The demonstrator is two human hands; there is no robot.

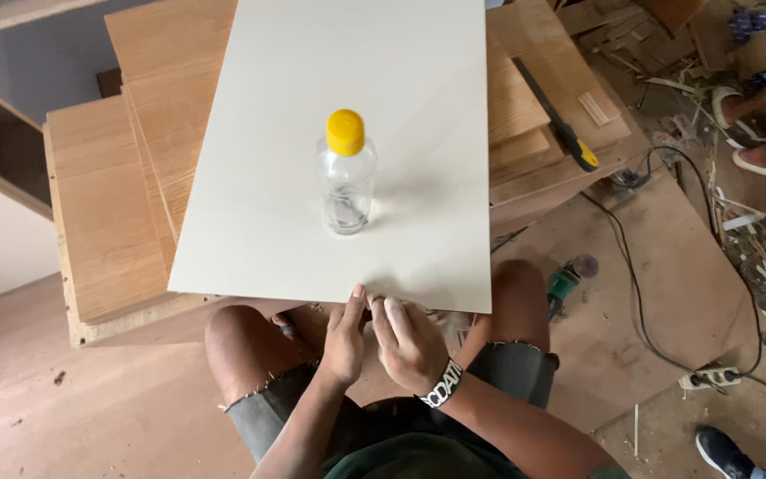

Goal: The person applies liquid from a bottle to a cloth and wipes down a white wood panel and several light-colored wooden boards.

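Your grip is narrow on both sides: your left hand (345,341) and right hand (411,344) meet at the near edge of the white panel (312,89), fingers curled together and pinching something small at that edge. What exactly sits between the fingertips cannot be told, since the hands cover it. A black-and-white wristband (443,387) circles your right wrist.

On the white panel, up from your hands and near its middle, a clear plastic bottle (347,182) stands upright with a yellow cap (345,131). It is well apart from both hands. The panel lies on a stack of wood-grain boards (104,213), which juts out to the left of it and past its far edge.

To the right of the panel, a black tool with a yellow end (563,131) lies on the boards. Just beyond the panel's near right corner, by your right knee, a green power tool (564,286) rests on the floor, and a black cable (631,293) runs from there to a white power strip (709,379).
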